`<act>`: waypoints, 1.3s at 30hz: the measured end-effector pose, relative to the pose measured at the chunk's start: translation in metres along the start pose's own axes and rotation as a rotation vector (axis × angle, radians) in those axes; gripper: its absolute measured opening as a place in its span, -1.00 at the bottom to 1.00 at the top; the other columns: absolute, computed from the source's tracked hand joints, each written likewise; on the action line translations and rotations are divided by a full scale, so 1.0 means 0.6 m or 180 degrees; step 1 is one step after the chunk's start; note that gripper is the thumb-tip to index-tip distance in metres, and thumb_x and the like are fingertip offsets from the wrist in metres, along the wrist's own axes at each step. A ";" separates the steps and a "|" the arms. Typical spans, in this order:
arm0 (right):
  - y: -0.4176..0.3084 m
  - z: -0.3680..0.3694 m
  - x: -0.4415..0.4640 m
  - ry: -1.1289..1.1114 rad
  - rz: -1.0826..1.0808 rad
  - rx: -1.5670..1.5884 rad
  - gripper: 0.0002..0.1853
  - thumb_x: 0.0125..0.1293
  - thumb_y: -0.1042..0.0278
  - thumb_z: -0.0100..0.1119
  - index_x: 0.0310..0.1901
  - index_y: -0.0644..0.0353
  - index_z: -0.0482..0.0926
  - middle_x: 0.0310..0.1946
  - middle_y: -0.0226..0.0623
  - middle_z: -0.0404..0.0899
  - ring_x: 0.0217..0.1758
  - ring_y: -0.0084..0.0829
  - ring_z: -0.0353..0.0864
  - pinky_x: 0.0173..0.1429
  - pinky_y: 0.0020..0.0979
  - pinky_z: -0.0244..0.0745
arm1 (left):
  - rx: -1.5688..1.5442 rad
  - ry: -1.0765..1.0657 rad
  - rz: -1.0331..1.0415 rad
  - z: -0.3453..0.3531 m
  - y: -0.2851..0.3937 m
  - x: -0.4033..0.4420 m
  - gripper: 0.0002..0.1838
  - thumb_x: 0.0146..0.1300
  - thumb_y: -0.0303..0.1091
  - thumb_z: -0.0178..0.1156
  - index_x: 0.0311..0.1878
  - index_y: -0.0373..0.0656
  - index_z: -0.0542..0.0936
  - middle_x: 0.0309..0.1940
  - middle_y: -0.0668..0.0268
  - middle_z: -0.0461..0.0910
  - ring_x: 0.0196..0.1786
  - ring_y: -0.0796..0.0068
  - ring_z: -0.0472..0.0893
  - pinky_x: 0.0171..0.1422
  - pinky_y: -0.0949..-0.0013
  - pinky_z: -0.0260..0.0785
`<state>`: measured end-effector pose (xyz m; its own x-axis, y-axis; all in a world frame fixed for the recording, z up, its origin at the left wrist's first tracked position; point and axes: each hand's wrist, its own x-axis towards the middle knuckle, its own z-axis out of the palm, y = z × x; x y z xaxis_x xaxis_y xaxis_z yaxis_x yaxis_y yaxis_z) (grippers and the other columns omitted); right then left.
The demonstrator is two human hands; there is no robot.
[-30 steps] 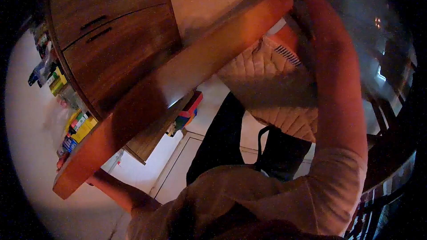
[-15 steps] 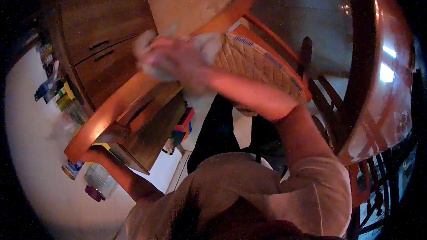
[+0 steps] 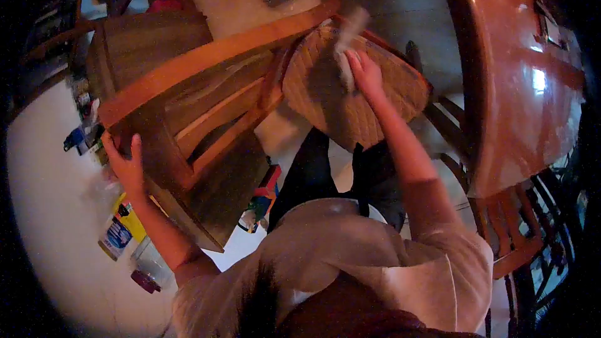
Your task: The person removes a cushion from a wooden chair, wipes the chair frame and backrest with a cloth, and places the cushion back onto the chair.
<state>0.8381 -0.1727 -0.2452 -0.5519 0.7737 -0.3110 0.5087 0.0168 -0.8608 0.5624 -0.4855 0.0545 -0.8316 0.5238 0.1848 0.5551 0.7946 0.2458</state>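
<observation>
A wooden chair (image 3: 213,59) is in front of me, its curved top rail running from lower left to upper right. My right hand (image 3: 364,74) is closed on a pale cloth (image 3: 347,66), blurred by motion, above the chair's quilted seat cushion (image 3: 319,103). At the rail's left end is my left hand (image 3: 128,166), its thumb spread away from the fingers. Those fingertips reach the underside of the rail end; whether they press on it I cannot tell.
A brown wooden cabinet (image 3: 153,34) stands behind and below the chair back. On the left are a labelled can (image 3: 116,238) and a clear jar with a dark red lid (image 3: 146,280). A shiny table (image 3: 501,87) is at the right, with more chairs (image 3: 513,225) beside it.
My right hand has moved with the cloth from the top rail rightward over the seat. My left hand has come out from below the rail end, thumb now spread. The chair appears shifted in view.
</observation>
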 end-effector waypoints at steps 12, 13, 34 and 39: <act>0.293 -0.117 -0.160 0.1666 0.1363 0.0027 -0.11 -0.01 0.00 0.31 0.21 0.42 0.12 0.23 0.05 0.14 0.28 -0.18 0.16 0.30 -0.29 0.07 | -0.0402 0.0360 0.0927 0.058 0.105 0.104 -0.57 0.18 -0.25 0.20 0.04 -0.25 0.37 -0.02 0.18 0.43 0.01 0.37 0.44 0.10 0.38 0.26; 0.290 -0.122 -0.154 0.1676 0.1565 0.0299 -0.15 -0.01 0.01 0.31 0.19 0.40 0.16 0.19 -0.01 0.21 0.23 -0.21 0.23 0.27 -0.29 0.13 | -0.0404 0.0369 0.0962 0.056 0.120 0.105 -0.57 0.18 -0.25 0.20 0.04 -0.25 0.37 -0.02 0.18 0.43 0.01 0.37 0.44 0.10 0.38 0.26; 0.341 -0.110 0.035 -0.0495 0.1797 0.4275 -0.39 0.12 -0.10 0.15 0.08 0.21 0.41 -0.03 -0.24 0.49 -0.05 -0.33 0.50 0.05 -0.36 0.39 | 0.0234 0.0307 0.0653 0.125 0.142 0.247 -0.45 0.13 0.04 0.16 0.02 -0.23 0.44 -0.01 0.13 0.47 0.06 0.24 0.45 0.15 0.32 0.22; 0.342 -0.130 0.018 -0.0801 0.1798 0.4019 -0.40 0.13 -0.10 0.14 0.07 0.20 0.41 -0.04 -0.24 0.49 -0.06 -0.32 0.50 0.05 -0.35 0.40 | 0.0388 0.0127 0.0659 0.160 0.181 0.314 -0.39 0.11 0.17 0.12 0.04 -0.14 0.44 -0.01 0.08 0.49 0.08 0.16 0.46 0.13 0.29 0.25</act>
<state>0.9882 -0.1116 -0.3939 -0.6454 0.3501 -0.6789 -0.1556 -0.9304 -0.3318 0.4646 -0.2710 0.0243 -0.6975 0.6687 0.2573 0.7054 0.7040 0.0825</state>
